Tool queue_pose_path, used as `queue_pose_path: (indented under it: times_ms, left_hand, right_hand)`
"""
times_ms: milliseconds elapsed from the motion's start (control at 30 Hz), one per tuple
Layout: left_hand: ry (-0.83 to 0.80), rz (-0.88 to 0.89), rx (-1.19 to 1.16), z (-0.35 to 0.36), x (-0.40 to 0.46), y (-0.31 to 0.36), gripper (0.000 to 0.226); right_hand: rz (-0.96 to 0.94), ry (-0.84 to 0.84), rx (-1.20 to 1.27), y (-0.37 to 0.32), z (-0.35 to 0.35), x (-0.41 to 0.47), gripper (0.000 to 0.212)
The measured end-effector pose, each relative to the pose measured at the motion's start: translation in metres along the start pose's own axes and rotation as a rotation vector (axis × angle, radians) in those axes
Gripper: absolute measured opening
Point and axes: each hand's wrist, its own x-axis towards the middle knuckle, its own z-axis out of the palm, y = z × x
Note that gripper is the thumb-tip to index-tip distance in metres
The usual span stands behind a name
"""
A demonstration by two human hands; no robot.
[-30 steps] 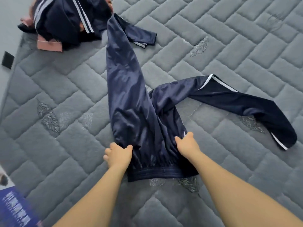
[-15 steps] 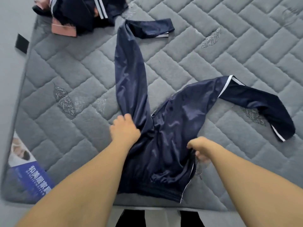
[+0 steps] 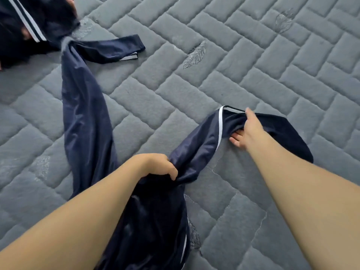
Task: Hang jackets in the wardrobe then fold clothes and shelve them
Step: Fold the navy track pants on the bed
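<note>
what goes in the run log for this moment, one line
step: fold trousers | left hand: grips navy trousers at crotch | right hand: holds right leg | surface: grey mattress | fold: not done

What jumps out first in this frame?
Navy trousers sprawl across the grey quilted mattress, legs splayed apart. The left hand grips bunched fabric at centre, and the right hand holds the right leg by its white stripe. A dark clothes pile sits top left.

Lying on one grey quilted mattress (image 3: 253, 61): one pair of navy track pants (image 3: 85, 114) spreading from 6 toward 11 o'clock, one dark clothes pile (image 3: 29, 30) at 10 o'clock. Gripping: two hands, left hand (image 3: 155, 166), right hand (image 3: 249, 131).
</note>
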Motion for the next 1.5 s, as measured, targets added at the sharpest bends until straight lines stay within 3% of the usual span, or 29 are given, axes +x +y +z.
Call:
queue_pose_path:
  times_ms: [100, 167, 300, 433, 533, 667, 733, 800, 867, 933, 1000, 1067, 1133, 1200, 1267, 1333, 1433, 1500]
  left_hand:
    - [-0.125, 0.092, -0.688, -0.014, 0.003, 0.014, 0.064]
    - [-0.041, 0.103, -0.778, -0.023, 0.01, 0.037, 0.054]
    - [0.296, 0.327, -0.26, -0.03, 0.011, 0.068, 0.014]
    - [0.378, 0.509, -0.013, -0.052, -0.015, 0.06, 0.024]
    - [0.348, 0.346, 0.197, -0.071, -0.02, 0.041, 0.031]
    - [0.02, -0.073, 0.308, -0.091, -0.008, 0.026, 0.064]
    - [0.134, -0.014, 0.093, -0.097, 0.009, 0.03, 0.064]
    - [0.372, 0.134, -0.343, -0.103, 0.031, 0.042, 0.041]
    - [0.446, 0.208, -0.596, -0.111, 0.052, 0.062, 0.024]
    - [0.377, 0.188, -0.644, -0.111, 0.07, 0.08, 0.038]
    - [0.335, 0.099, -0.526, -0.107, 0.078, 0.09, 0.059]
    - [0.312, 0.106, -0.482, -0.104, 0.081, 0.085, 0.046]
    - [0.325, 0.248, -0.64, -0.109, 0.071, 0.074, 0.016]
    - [0.479, 0.349, -0.811, -0.126, 0.056, 0.066, 0.012]
    - [0.677, 0.411, -0.849, -0.149, 0.04, 0.061, 0.025]
    - [0.725, 0.473, -0.861, -0.17, 0.027, 0.061, 0.037]
    - [0.582, 0.464, -0.934, -0.203, 0.025, 0.073, 0.059]
    - [0.707, 0.387, -0.98, -0.227, 0.04, 0.086, 0.056]
  right_hand:
    - [0.083, 0.038, 0.082, -0.024, 0.013, 0.01, 0.048]
    - [0.141, -0.008, 0.078, -0.035, 0.023, 0.014, 0.036]
    - [0.105, -0.219, 0.05, -0.066, 0.054, 0.015, 0.038]
    - [-0.105, -0.431, 0.251, -0.108, 0.103, -0.004, 0.014]
    - [-0.073, -0.489, 0.065, -0.113, 0.127, -0.007, 0.017]
    - [-0.08, -0.317, -0.5, -0.096, 0.126, 0.018, 0.006]
    - [-0.1, -0.241, -0.579, -0.092, 0.12, 0.038, 0.005]
    - [-0.116, -0.215, -0.535, -0.09, 0.114, 0.058, 0.004]
    - [-0.149, -0.232, -0.497, -0.087, 0.11, 0.073, 0.005]
    - [-0.256, -0.272, -0.426, -0.091, 0.111, 0.083, 0.008]
    - [-0.369, -0.311, -0.289, -0.106, 0.123, 0.085, 0.01]
    - [-0.359, -0.331, -0.22, -0.124, 0.144, 0.08, 0.023]
    - [-0.278, -0.408, -0.169, -0.142, 0.169, 0.063, 0.029]
    - [-0.251, -0.527, -0.059, -0.162, 0.194, 0.038, 0.029]
    - [-0.277, -0.645, 0.12, -0.187, 0.217, 0.012, 0.031]
    - [-0.274, -0.703, 0.225, -0.206, 0.236, -0.005, 0.029]
    - [-0.321, -0.45, -0.097, -0.217, 0.253, 0.0, 0.019]
    - [-0.27, -0.252, -0.236, -0.208, 0.258, 0.016, 0.02]
